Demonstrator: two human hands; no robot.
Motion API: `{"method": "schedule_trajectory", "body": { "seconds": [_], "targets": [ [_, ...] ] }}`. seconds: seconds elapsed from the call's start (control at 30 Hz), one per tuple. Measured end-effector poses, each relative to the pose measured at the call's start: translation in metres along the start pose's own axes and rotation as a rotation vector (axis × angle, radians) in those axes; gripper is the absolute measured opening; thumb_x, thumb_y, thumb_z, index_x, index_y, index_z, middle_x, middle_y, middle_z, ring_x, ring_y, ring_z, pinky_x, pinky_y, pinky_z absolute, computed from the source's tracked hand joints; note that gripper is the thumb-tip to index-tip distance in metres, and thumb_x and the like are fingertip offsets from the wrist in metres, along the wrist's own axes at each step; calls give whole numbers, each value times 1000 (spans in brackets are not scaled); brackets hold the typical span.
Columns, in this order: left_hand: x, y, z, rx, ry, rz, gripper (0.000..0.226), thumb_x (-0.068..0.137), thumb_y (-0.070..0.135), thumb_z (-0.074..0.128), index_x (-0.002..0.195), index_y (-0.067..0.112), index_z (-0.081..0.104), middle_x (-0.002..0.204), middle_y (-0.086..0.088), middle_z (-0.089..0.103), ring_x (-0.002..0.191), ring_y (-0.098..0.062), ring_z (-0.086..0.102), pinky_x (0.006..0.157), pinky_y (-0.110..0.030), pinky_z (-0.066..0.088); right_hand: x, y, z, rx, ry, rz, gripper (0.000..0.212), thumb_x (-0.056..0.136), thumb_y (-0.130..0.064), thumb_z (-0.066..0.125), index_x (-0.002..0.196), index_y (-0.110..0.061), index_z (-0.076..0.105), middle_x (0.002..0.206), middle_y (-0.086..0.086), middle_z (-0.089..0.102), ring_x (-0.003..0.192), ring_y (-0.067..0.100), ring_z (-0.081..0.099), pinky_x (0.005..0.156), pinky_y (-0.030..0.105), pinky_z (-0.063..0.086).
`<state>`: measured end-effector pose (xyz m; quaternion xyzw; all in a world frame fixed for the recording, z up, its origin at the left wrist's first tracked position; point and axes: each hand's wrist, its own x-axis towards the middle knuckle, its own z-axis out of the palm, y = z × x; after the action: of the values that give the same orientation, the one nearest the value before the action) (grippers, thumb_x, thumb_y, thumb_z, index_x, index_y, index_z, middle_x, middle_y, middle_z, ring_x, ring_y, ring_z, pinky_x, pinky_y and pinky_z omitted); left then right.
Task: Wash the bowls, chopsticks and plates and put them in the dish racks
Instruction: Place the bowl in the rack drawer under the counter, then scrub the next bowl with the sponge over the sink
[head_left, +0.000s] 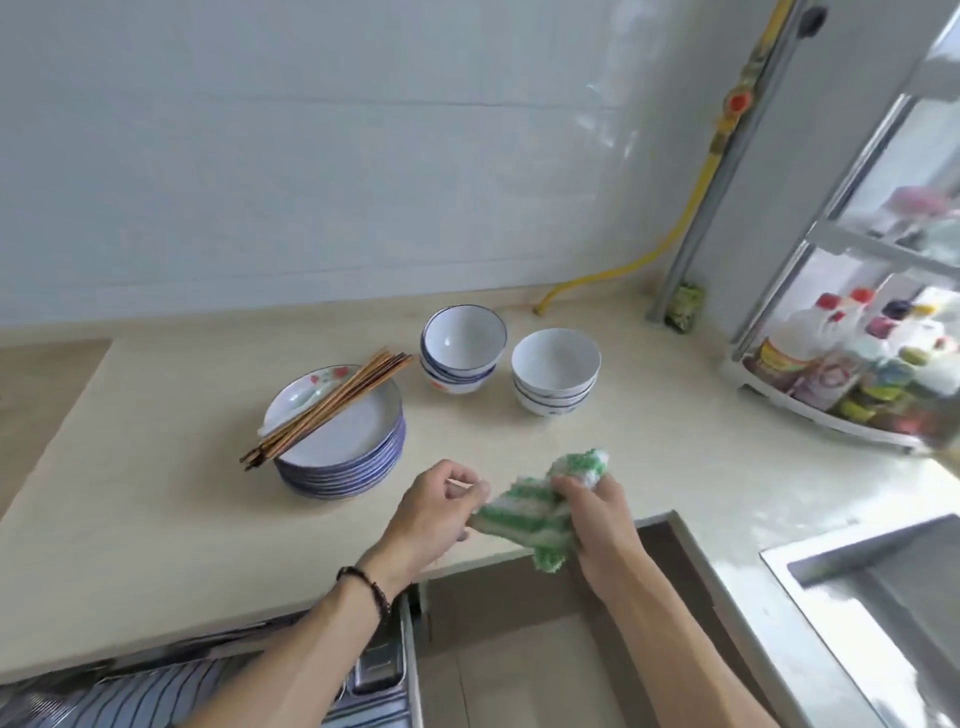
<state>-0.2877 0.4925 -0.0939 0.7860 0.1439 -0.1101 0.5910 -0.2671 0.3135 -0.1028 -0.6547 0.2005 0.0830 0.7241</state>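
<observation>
Both your left hand (441, 506) and right hand (597, 514) pinch the green-and-white knitted dishcloth (540, 512); the stacked blue-rimmed plates (358, 457), brown wooden chopsticks (327, 408) and white bowls (556, 371) sit unwashed on the bench (156, 493), so nothing looks done.

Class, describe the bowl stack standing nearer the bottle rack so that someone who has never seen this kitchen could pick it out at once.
Start at the beige stone countertop under the white tiled wall. Two stacks of white ceramic bowls stand behind the person's hands; take the right-hand bowl stack, the one nearer the white plastic bottle rack. Unlike the left-hand bowl stack, its top bowl has no dark blue rim line.
</observation>
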Motion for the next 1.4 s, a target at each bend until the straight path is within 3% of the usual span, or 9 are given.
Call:
{"method": "schedule_trajectory", "body": {
  "seconds": [0.2,0.33,0.47,0.57,0.67,0.8,1.0,1.23,1.4],
  "targets": [
    [85,36,37,-56,18,-7,21,97,25,63,114,13,60,107,-5,65,86,-22,73,72,-31,58,91,-42,-47,-285,144,-99,75,90,-4,58,152,-37,33,130,-3,47,94,31,68,87,51,58],
    [153,50,59,-108,40,-22,39,94,29,66,128,19,52,118,-3,59,85,-20,69,78,-34,58,165,-64,-54,-423,151,-48,48,87,-28,71,133,-25,58,113,11,66,90,33,69,85,50,59],
    [205,54,75,13,118,-66,79,80,48,65,148,18,40,142,-4,48,117,-32,62,99,-50,52,222,-81,-45,-557,169,-5,47,84,-50,72,110,-12,65,84,7,68,73,25,66,74,40,57],
    [227,60,81,75,146,-94,60,87,39,67,137,12,50,130,-5,53,109,-33,64,97,-48,53,249,-81,-36,-656,125,18,48,83,-55,69,107,-13,65,81,5,68,75,25,68,77,42,60],
    [243,61,87,101,161,-72,31,81,32,71,104,14,62,103,-3,66,89,-30,69,81,-47,60,264,-78,-28,-756,75,-2,40,85,-45,70,111,-15,61,84,3,67,80,24,67,74,37,57],
    [253,54,94,130,229,-66,34,69,25,74,99,16,61,99,-5,67,82,-29,70,74,-46,62,270,-75,-26,-794,13,-87,40,85,-18,62,125,-13,59,100,10,64,95,30,62,72,35,52],
    [241,68,99,59,289,-27,23,75,7,72,92,17,59,91,1,67,71,-27,73,72,-45,62,268,-80,-33,-708,-27,-134,52,85,-12,56,137,-18,55,105,11,64,81,23,63,53,25,48],
    [218,95,113,-11,316,99,43,77,21,73,114,21,51,111,2,59,99,-19,62,70,-32,54,241,-105,-59,-435,35,-57,46,84,-9,55,130,-16,58,97,10,66,86,33,69,67,46,62],
    [195,119,143,-373,42,-45,54,90,35,68,135,27,38,116,-2,59,102,-21,62,87,-45,58,196,-119,-96,-227,87,13,27,86,0,53,110,-5,63,80,8,63,64,22,61,52,28,50]
  ]
}}
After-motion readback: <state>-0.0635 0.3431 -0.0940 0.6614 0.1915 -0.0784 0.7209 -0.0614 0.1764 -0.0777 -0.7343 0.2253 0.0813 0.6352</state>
